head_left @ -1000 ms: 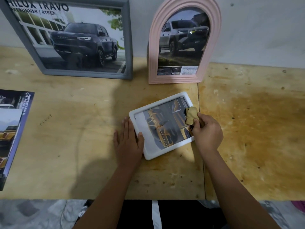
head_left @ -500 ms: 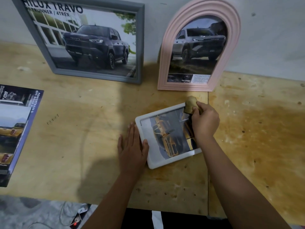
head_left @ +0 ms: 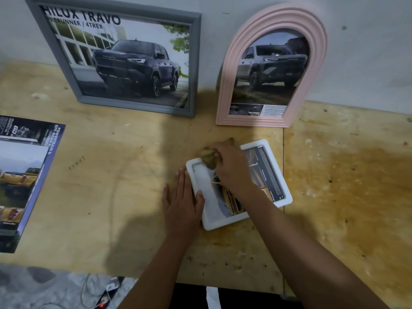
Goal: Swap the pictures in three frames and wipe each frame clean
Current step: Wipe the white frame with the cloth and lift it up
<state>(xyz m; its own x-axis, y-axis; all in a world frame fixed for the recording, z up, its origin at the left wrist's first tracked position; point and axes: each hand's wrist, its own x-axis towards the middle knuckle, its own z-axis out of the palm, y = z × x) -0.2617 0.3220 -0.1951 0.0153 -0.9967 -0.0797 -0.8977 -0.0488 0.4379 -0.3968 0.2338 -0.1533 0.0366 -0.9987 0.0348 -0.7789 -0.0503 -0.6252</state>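
White frame (head_left: 225,224) lies flat on plywood table (head_left: 111,175), slightly askew, yellow-truck picture inside.

Right hand (head_left: 231,170): fingers curled round a tan cloth (head_left: 208,158), pressing it on the white frame's far-left corner. Motion blur here; exact finger layout unclear.

Left hand (head_left: 182,201): flat, fingers straight, palm on the table against the white frame's left edge, thumb resting on its rim.

Beyond the white frame, leaning on the wall: pink arched frame (head_left: 225,85) directly behind, grey frame (head_left: 133,105) behind and left. Both show trucks. Brochure (head_left: 22,175) lies well left of the white frame.
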